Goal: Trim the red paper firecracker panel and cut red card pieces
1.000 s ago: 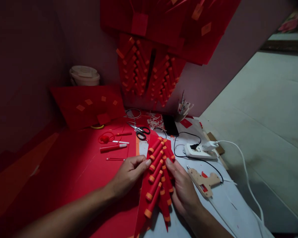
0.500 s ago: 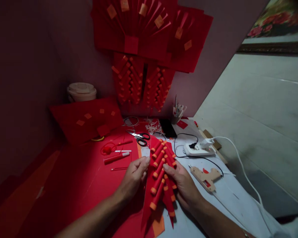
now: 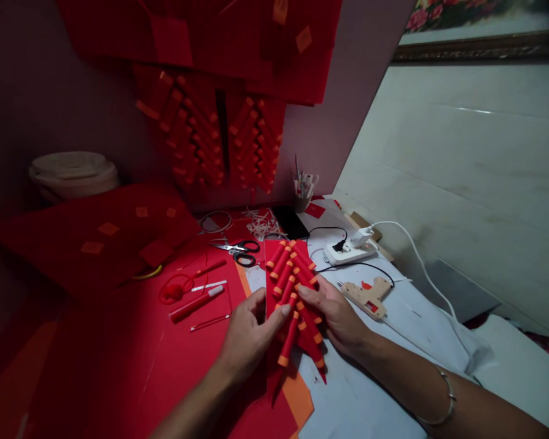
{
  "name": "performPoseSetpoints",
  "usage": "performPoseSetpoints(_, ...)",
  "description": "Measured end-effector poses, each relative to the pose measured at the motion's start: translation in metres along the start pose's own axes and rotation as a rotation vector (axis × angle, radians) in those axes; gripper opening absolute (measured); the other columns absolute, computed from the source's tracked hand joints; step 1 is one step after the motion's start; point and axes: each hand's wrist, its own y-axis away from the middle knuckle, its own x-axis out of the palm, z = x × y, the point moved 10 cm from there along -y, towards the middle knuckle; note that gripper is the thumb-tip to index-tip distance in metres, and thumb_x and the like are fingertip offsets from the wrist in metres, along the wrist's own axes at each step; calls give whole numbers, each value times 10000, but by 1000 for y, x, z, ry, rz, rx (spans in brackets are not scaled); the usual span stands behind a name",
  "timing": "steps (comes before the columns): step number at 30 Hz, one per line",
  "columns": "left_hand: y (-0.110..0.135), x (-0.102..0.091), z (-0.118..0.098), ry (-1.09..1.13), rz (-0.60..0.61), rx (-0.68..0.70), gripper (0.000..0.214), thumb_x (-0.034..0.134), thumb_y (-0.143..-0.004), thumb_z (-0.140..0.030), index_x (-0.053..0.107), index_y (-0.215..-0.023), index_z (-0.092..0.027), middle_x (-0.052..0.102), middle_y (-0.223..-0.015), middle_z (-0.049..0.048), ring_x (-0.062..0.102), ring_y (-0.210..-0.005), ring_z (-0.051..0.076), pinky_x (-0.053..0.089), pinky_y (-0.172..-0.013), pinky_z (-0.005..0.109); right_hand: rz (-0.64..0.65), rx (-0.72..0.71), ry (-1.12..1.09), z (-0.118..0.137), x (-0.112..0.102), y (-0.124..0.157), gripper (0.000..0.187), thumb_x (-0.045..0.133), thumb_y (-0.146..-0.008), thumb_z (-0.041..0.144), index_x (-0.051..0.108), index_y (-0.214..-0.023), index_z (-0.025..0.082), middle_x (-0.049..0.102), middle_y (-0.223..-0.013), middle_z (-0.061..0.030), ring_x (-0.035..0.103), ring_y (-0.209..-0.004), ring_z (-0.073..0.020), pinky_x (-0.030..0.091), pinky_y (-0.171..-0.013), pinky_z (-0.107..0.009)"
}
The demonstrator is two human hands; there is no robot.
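Containers: grey cup (image 3: 301,203) at far side of bench (image 3: 361,381), packed with slim pens and brushes; white lidded plastic bucket (image 3: 73,173), far left, contents hidden. Left part of bench was covered by large red sheet (image 3: 192,360), right part was white. Red card strip with slanted rows of orange-ended red tubes (image 3: 282,274) was held over near middle of bench, left hand (image 3: 249,332) and right hand (image 3: 341,314) both grasping it between thumb and fingers, one per side. Black-handled scissors (image 3: 243,249) lay beyond it; beige glue gun (image 3: 366,299) lay to the right. Room: mauve wall (image 3: 322,131) far, pale marbled wall (image 3: 462,146) right. Markings on orange squares (image 3: 108,229) were too dim to read.
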Motion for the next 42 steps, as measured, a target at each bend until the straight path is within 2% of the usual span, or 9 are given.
performPoseSetpoints(14, -1, -15, -4, 38, -119, -16, 383, 755, -777, -428, 691, -1072, -192, 776, -987, 63, 706, -950, 281, 557, -790, 336, 100, -12, 155, 3, 10, 2, 427, 746, -833, 325, 626, -1230, 228, 718, -1116, -38, 675, -1019, -232, 515, -913, -370)
performPoseSetpoints(18, -1, -26, -8, 62, -196, 8, 380, 770, -750, -450, 688, -1026, -202, 773, -921, 32, 713, -846, 253, 564, -701, 297, 0, -1, 204, 7, -1, 6, 454, 683, -881, 450, 598, -1253, 205, 715, -1045, -42, 680, -948, -211, 520, -844, -330)
performPoseSetpoints(21, -1, -31, -9, 82, -223, 11, 379, 770, -740, -485, 683, -981, -206, 761, -850, 10, 697, -728, 214, 551, -619, 263, -75, -77, 589, 34, -24, 18, 406, 580, -954, 414, 566, -1314, 227, 687, -1039, -47, 659, -837, -189, 514, -741, -313)
performPoseSetpoints(24, -1, -32, -11, 76, -224, 16, 364, 772, -733, -501, 680, -925, -206, 748, -801, -3, 676, -682, 185, 538, -598, 235, -18, -329, 1425, 80, -44, 38, 320, 476, -992, 257, 616, -1279, 259, 673, -1132, -75, 628, -1000, -225, 490, -877, -356)
performPoseSetpoints(25, -1, -32, -11, 76, -221, 18, 359, 773, -733, -501, 679, -917, -207, 745, -796, -6, 674, -684, 181, 536, -602, 231, -36, -338, 1518, 90, -61, 42, 320, 478, -973, 204, 645, -1243, 234, 669, -1149, -101, 613, -1046, -254, 472, -912, -389)
performPoseSetpoints(28, 0, -34, -8, 106, -234, 13, 353, 780, -728, -483, 677, -934, -216, 737, -777, -18, 669, -675, 178, 535, -602, 232, -52, -324, 1667, 109, -108, 47, 341, 473, -917, 97, 695, -1161, 184, 660, -1153, -158, 589, -1069, -312, 454, -914, -462)
performPoseSetpoints(30, 0, -36, -6, 129, -260, -1, 355, 789, -719, -463, 673, -952, -221, 732, -765, -25, 665, -654, 177, 531, -585, 236, -4, -316, 1740, 108, -125, 44, 366, 489, -886, 56, 703, -1145, 203, 662, -1156, -149, 583, -1073, -304, 464, -893, -441)
performPoseSetpoints(35, 1, -40, -7, 147, -288, 21, 358, 789, -716, -460, 676, -950, -213, 736, -789, -16, 675, -693, 186, 537, -623, 245, 135, -327, 1868, 91, -130, 31, 400, 511, -880, 44, 670, -1199, 226, 669, -1152, -125, 582, -1053, -286, 476, -871, -413)
performPoseSetpoints(42, -2, -47, 0, 142, -292, -11, 334, 795, -711, -446, 679, -942, -234, 735, -826, -5, 675, -757, 205, 539, -692, 271, 252, -327, 1904, 89, -131, 26, 285, 523, -867, 54, 690, -1068, 167, 674, -1082, -140, 613, -1004, -258, 495, -863, -366)
